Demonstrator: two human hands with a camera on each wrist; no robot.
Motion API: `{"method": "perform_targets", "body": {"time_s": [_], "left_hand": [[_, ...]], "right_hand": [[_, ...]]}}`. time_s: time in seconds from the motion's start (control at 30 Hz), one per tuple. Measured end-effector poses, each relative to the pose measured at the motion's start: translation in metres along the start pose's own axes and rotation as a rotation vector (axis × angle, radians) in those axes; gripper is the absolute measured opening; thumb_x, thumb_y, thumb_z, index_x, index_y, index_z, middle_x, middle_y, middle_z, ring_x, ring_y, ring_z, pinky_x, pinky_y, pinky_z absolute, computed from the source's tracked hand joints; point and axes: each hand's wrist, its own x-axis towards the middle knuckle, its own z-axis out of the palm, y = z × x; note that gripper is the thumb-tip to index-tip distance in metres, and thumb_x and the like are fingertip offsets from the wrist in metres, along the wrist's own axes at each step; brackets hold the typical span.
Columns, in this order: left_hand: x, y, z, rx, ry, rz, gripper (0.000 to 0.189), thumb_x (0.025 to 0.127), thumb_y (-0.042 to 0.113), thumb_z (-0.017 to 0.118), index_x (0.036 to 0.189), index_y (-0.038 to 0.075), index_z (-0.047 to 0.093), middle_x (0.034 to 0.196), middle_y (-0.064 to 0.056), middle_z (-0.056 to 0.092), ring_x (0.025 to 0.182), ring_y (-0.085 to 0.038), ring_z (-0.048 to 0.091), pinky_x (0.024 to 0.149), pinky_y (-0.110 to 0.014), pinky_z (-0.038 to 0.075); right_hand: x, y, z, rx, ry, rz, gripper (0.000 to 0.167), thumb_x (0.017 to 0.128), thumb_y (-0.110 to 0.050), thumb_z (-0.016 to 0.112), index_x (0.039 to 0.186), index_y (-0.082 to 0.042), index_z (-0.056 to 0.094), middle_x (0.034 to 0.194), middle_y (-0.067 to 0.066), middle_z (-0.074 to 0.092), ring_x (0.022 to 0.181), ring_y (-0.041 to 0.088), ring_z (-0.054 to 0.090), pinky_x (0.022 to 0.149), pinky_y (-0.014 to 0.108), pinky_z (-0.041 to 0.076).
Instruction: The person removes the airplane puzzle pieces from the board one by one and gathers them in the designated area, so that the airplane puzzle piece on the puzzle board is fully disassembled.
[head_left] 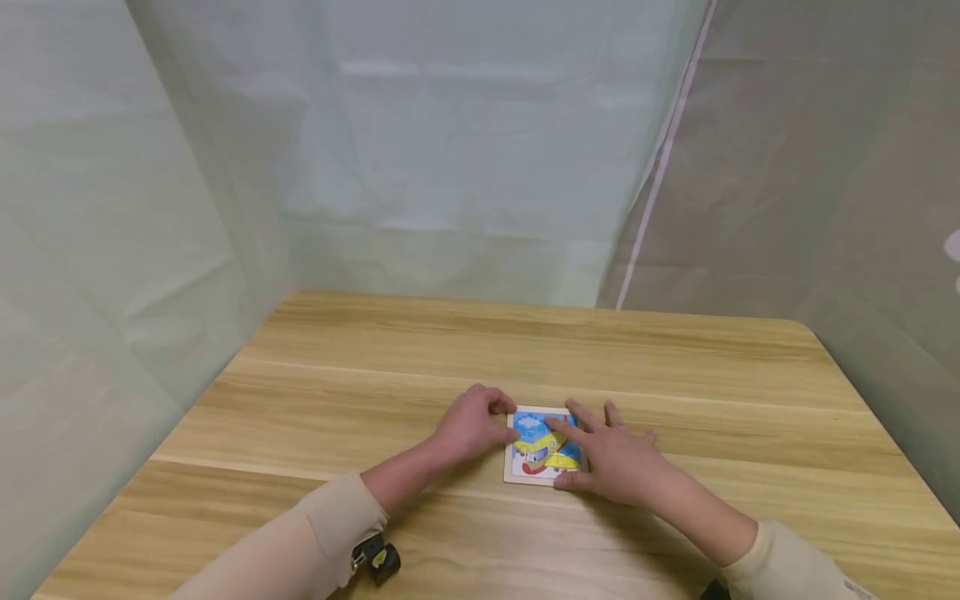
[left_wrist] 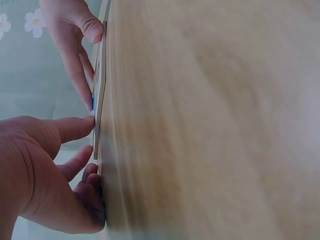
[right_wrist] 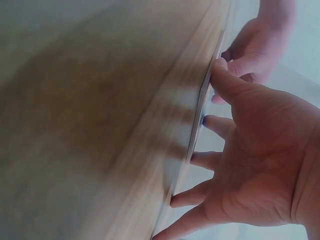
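Note:
A small square jigsaw puzzle point(head_left: 534, 442) in a pale wooden frame lies on the table, its picture a yellow cartoon aircraft against a blue sky with a cloud. At its left edge is my left hand point(head_left: 472, 423), the thumb touching the face near the border and the index fingertip at the upper left corner; the other fingers are curled beneath. My right hand point(head_left: 618, 457) spreads over the right side, covering part of the picture. Its thumb rests on the lower edge and its index fingertip touches the blue part. In the left wrist view, the board point(left_wrist: 101, 85) appears edge-on and thin.
The wood-grain table point(head_left: 360, 350) extends around the puzzle on all sides. Pale cloth sheets point(head_left: 465, 150) hang behind and beside it. A black strap device point(head_left: 381, 560) sits at the left sleeve's cuff.

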Motion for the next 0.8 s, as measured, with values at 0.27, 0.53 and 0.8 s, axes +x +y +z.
{"method": "perform_targets", "body": {"time_s": [0.27, 0.53, 0.8], "left_hand": [[-0.0006, 0.0034, 0.0010, -0.023, 0.007, -0.030, 0.029, 0.080, 0.013, 0.086, 0.105, 0.007, 0.073, 0.104, -0.004, 0.059, 0.098, -0.022, 0.056, 0.092, -0.043, 0.048], [-0.0006, 0.0043, 0.0022, -0.071, 0.025, -0.070, 0.027, 0.081, 0.010, 0.085, 0.104, 0.007, 0.072, 0.105, -0.005, 0.060, 0.099, -0.023, 0.056, 0.093, -0.043, 0.048], [0.0006, 0.0036, 0.0033, -0.136, 0.045, -0.067, 0.026, 0.081, 0.005, 0.083, 0.103, 0.006, 0.070, 0.100, -0.004, 0.065, 0.094, -0.021, 0.058, 0.090, -0.041, 0.050]], "right_hand": [[-0.0007, -0.0018, -0.0017, -0.004, -0.024, 0.003, 0.082, 0.085, -0.067, 0.065, 0.155, -0.032, 0.042, 0.164, 0.009, 0.028, 0.137, 0.064, 0.025, 0.071, 0.089, 0.031], [0.0001, -0.0030, -0.0011, 0.003, -0.036, 0.014, 0.082, 0.085, -0.068, 0.065, 0.155, -0.034, 0.041, 0.165, 0.009, 0.026, 0.139, 0.063, 0.024, 0.073, 0.090, 0.028], [0.0004, -0.0042, -0.0012, 0.019, -0.038, 0.010, 0.081, 0.085, -0.066, 0.066, 0.155, -0.033, 0.041, 0.165, 0.009, 0.025, 0.139, 0.064, 0.022, 0.073, 0.091, 0.027]]}}
